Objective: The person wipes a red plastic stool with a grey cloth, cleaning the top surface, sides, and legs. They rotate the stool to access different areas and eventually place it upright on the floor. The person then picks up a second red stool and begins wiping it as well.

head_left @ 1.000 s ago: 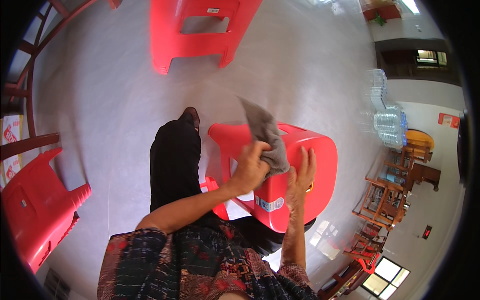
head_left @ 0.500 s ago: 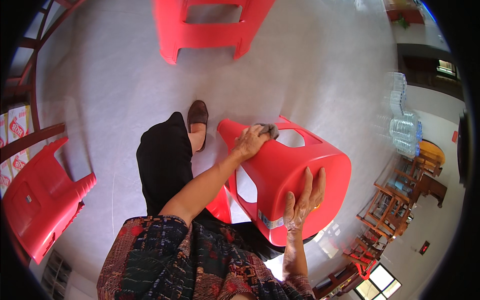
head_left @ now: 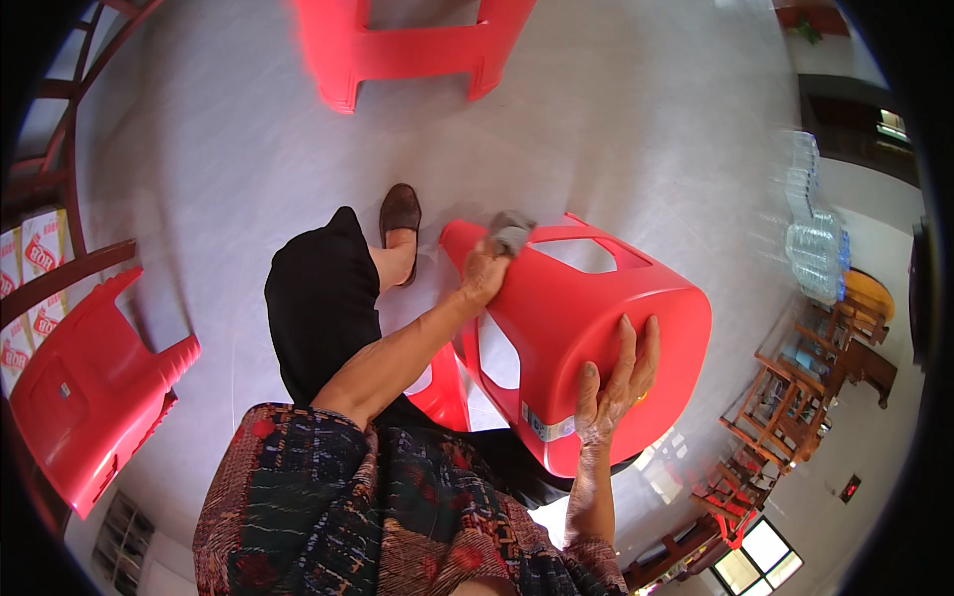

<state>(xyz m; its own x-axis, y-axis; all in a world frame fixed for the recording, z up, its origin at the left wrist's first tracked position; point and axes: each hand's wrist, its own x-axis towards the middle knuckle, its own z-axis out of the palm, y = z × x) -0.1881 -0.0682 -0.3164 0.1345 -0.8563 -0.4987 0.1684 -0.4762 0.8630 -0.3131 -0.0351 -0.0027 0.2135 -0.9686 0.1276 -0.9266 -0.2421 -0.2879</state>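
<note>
A red plastic stool (head_left: 556, 348) lies tipped on its side across my lap, its seat turned to the right and its legs to the left. My left hand (head_left: 487, 268) grips a grey cloth (head_left: 511, 232) against the upper side panel, near the leg ends. On the seat, my right hand (head_left: 618, 387) rests with fingers spread and thumb apart, steadying the stool. A sticker (head_left: 547, 427) shows at the seat's edge, close to the right thumb.
Another red stool (head_left: 417, 55) stands ahead on the grey floor. A third red stool (head_left: 84, 387) is at the left, near printed cartons (head_left: 42, 248) and a dark wooden frame. Packs of clear bottles (head_left: 817, 253) and wooden chairs (head_left: 785, 407) line the right side.
My left hand has shifted slightly with the cloth along the stool's side, toward the leg ends. The right hand keeps its place on the seat, and the whole view has shifted a little.
</note>
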